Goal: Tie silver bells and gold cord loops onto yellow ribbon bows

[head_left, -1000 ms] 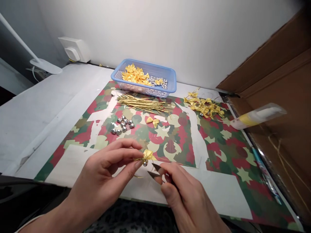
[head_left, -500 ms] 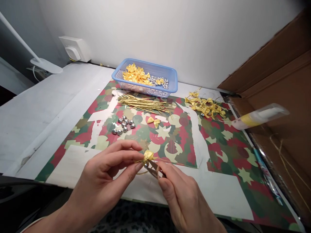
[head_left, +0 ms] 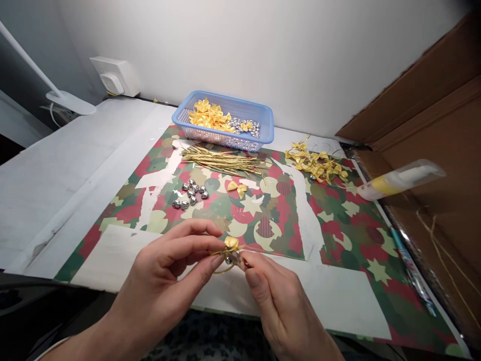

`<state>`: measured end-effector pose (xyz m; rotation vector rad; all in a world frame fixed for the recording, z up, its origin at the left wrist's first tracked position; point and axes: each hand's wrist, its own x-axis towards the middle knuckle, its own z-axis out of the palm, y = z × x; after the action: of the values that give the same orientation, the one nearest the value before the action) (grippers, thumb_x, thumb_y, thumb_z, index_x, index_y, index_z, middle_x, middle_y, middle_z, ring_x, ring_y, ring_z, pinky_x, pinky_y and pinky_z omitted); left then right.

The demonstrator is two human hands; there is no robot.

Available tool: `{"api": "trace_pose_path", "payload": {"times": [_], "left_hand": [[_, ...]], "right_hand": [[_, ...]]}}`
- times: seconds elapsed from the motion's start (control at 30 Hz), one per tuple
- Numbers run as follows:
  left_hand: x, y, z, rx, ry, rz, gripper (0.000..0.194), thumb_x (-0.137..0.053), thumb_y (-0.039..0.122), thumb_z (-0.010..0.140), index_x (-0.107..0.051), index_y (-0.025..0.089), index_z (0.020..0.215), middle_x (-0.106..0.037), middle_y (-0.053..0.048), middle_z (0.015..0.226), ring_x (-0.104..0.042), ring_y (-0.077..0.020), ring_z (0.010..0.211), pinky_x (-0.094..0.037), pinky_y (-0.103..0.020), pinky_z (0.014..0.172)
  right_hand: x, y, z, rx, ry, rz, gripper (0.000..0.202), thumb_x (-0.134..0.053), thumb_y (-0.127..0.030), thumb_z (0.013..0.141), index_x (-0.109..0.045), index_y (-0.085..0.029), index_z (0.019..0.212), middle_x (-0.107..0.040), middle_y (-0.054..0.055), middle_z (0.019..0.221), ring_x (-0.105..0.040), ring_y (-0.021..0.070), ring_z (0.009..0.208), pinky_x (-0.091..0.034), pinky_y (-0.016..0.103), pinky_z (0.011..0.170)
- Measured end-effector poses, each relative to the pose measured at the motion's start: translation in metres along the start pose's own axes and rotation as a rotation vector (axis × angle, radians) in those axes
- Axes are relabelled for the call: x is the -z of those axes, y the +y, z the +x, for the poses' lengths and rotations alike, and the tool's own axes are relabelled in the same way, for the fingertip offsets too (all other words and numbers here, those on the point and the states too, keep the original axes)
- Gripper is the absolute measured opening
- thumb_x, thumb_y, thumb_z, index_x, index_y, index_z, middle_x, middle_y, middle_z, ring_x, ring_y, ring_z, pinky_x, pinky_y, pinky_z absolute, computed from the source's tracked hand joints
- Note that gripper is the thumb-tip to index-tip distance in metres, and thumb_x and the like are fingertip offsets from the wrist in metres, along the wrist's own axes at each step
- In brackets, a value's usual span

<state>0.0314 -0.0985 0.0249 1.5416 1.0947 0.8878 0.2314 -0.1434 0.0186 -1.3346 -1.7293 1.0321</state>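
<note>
Pinched between the thumb and fingers of my left hand [head_left: 169, 265] is a yellow ribbon bow [head_left: 232, 243] with gold cord tied at it. A small silver bell [head_left: 228, 260] hangs just under the bow. My right hand [head_left: 280, 296] is closed around a small pair of thread snips [head_left: 237, 259], its blades at the bow and bell. Most of the snips is hidden by my fingers. Beyond my hands lie a loose yellow bow [head_left: 237, 188] and several silver bells [head_left: 192, 188] in a cluster.
A blue basket [head_left: 263, 135] by the wall holds yellow bows and silver bells. Gold cords [head_left: 221, 161] lie before it. Finished-looking bows with cords [head_left: 317, 165] are piled at right, near a clear bottle [head_left: 402, 180] and a pen [head_left: 413, 273]. Cardboard [head_left: 432, 115] borders the right side.
The snips' blades, spread apart earlier, have come together beside the bow. Both hands have shifted only slightly.
</note>
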Motion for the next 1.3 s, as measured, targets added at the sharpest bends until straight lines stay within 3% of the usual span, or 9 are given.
{"api": "trace_pose_path", "payload": {"times": [0.27, 0.43, 0.53, 0.63, 0.73, 0.9, 1.0, 1.17, 1.3], "left_hand": [[-0.003, 0.002, 0.006, 0.04, 0.056, -0.125, 0.013, -0.074, 0.016, 0.09, -0.081, 0.027, 0.092, -0.073, -0.003, 0.109, -0.073, -0.0195, 0.104, -0.064, -0.016, 0.077], [-0.001, -0.004, 0.007, 0.035, 0.093, -0.163, 0.02, -0.071, 0.014, 0.093, -0.075, 0.027, 0.108, -0.075, -0.002, 0.112, -0.074, -0.0183, 0.105, -0.064, -0.021, 0.088], [-0.001, -0.008, 0.005, 0.018, 0.089, -0.132, 0.029, -0.068, 0.015, 0.096, -0.069, 0.029, 0.121, -0.073, -0.002, 0.114, -0.075, -0.0173, 0.1, -0.064, -0.023, 0.089], [-0.004, -0.01, 0.003, -0.079, 0.111, -0.08, 0.035, -0.065, 0.012, 0.098, -0.068, 0.033, 0.125, -0.067, -0.001, 0.123, -0.074, -0.0155, 0.101, -0.064, -0.023, 0.091], [-0.01, -0.009, 0.003, -0.151, 0.091, -0.058, 0.04, -0.064, 0.008, 0.098, -0.068, 0.039, 0.124, -0.062, 0.002, 0.13, -0.073, -0.0133, 0.104, -0.062, -0.021, 0.094], [-0.014, -0.003, 0.002, -0.087, 0.025, -0.151, 0.038, -0.066, 0.011, 0.097, -0.07, 0.041, 0.121, -0.063, 0.004, 0.128, -0.072, -0.0139, 0.107, -0.061, -0.019, 0.093], [-0.009, 0.0, 0.002, 0.051, -0.045, -0.249, 0.031, -0.068, 0.018, 0.097, -0.07, 0.037, 0.121, -0.067, 0.001, 0.125, -0.072, -0.0166, 0.108, -0.062, -0.02, 0.088], [-0.001, 0.007, 0.002, 0.365, -0.214, -0.413, 0.019, -0.07, 0.038, 0.097, -0.071, 0.026, 0.111, -0.076, -0.001, 0.089, -0.076, -0.0154, 0.083, -0.062, -0.018, 0.071], [-0.005, 0.012, 0.005, 0.357, -0.255, -0.397, 0.022, -0.066, 0.044, 0.098, -0.069, 0.023, 0.102, -0.071, 0.002, 0.076, -0.073, -0.013, 0.07, -0.059, -0.018, 0.063]], "right_hand": [[0.007, 0.006, -0.01, -0.063, 0.143, -0.004, 0.038, -0.036, -0.04, 0.11, -0.067, -0.022, 0.122, -0.073, 0.006, 0.093, -0.07, 0.0213, 0.083, -0.057, 0.03, 0.074], [0.055, 0.05, -0.019, -0.172, 0.459, -0.593, 0.042, -0.047, -0.047, 0.105, -0.062, -0.024, 0.136, -0.074, 0.011, 0.119, -0.072, 0.0287, 0.101, -0.058, 0.035, 0.076], [0.078, 0.078, -0.019, -0.255, 0.494, -0.981, 0.045, -0.043, -0.044, 0.104, -0.063, -0.017, 0.134, -0.07, 0.017, 0.119, -0.071, 0.0338, 0.094, -0.054, 0.04, 0.066], [0.078, 0.076, -0.017, -0.211, 0.482, -1.153, 0.039, -0.042, -0.036, 0.104, -0.068, -0.015, 0.124, -0.067, 0.021, 0.123, -0.066, 0.041, 0.106, -0.053, 0.049, 0.076], [0.055, 0.042, -0.014, -0.016, 0.537, -0.837, 0.031, -0.049, -0.036, 0.103, -0.067, -0.019, 0.123, -0.066, 0.018, 0.13, -0.063, 0.0376, 0.116, -0.053, 0.049, 0.088], [0.011, -0.005, 0.001, -0.109, 0.124, 0.089, 0.019, -0.052, -0.037, 0.105, -0.066, -0.026, 0.112, -0.073, 0.002, 0.095, -0.069, 0.0178, 0.081, -0.055, 0.026, 0.067], [0.002, -0.004, 0.01, -0.119, 0.166, 0.159, 0.019, -0.055, -0.032, 0.104, -0.068, -0.023, 0.093, -0.068, -0.001, 0.079, -0.062, 0.0143, 0.068, -0.05, 0.024, 0.061], [-0.002, 0.002, 0.011, 0.024, 0.347, 0.013, 0.011, -0.062, -0.02, 0.099, -0.071, -0.023, 0.095, -0.071, -0.001, 0.078, -0.065, 0.0142, 0.07, -0.05, 0.026, 0.065], [-0.006, -0.005, 0.009, 0.034, 0.299, 0.027, 0.013, -0.061, -0.021, 0.098, -0.071, -0.02, 0.089, -0.07, 0.0, 0.072, -0.063, 0.0141, 0.063, -0.049, 0.026, 0.06]]}}
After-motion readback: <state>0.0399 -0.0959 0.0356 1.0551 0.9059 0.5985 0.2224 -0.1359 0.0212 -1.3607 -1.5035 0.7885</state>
